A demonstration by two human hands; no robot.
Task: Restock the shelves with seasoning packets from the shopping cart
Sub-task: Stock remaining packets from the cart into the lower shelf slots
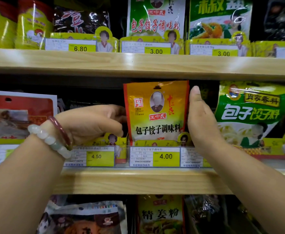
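Step in hand, by judgement: seating and squaring one stocked packet, not fetching from cart (cart not in view).

Orange seasoning packet (157,112) upright on middle shelf (138,180), near front edge, abt centre of its length, just behind 4.00 price tag (166,156). Top of pkt nearly reaching underside of upper shelf (138,62).

Right hand (204,119) flat against pkt's right edge, fingers straight and pressed together, thumb up; pushing or steadying, not pinching. Left hand (94,122) at pkt's left edge, fingers curled, tips hidden behind the pkt; cannot tell whether gripping it or only touching. Two bracelets (54,135) on left wrist.

Green packet (251,112) just beside to the right, toward right end of shelf; red packet (20,114) well apart at left end.

Next move, prob.: check pkt stands straight and faces front, then release both hands gently so no tipping fwd over the edge. After that, back to cart for more.
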